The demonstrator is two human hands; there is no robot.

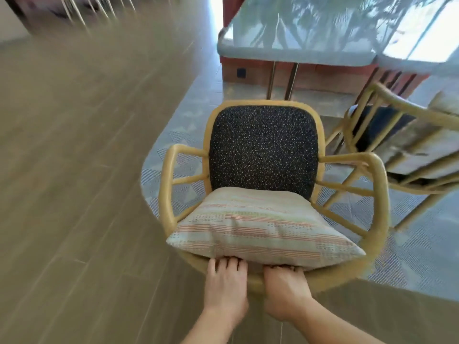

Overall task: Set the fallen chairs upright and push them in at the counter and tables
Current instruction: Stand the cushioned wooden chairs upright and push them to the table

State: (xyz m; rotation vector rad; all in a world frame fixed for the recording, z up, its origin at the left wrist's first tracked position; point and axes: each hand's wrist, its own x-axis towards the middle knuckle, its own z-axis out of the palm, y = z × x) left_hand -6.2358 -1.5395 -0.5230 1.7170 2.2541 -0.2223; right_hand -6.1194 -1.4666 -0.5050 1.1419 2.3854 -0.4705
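Observation:
A yellow-framed armchair with a dark speckled seat stands upright right in front of me, its seat facing the glossy table. A striped cushion leans against its backrest. My left hand and my right hand both grip the curved top rail of the backrest, fingers tucked under the cushion's edge. A second chair of the same kind stands tilted at the right, close to the table, with a cushion on it.
The table has thin metal legs and a reddish wall base behind it. A patterned grey carpet lies under the chairs; wood-look floor spreads to the left. More chair legs show blurred at the top left.

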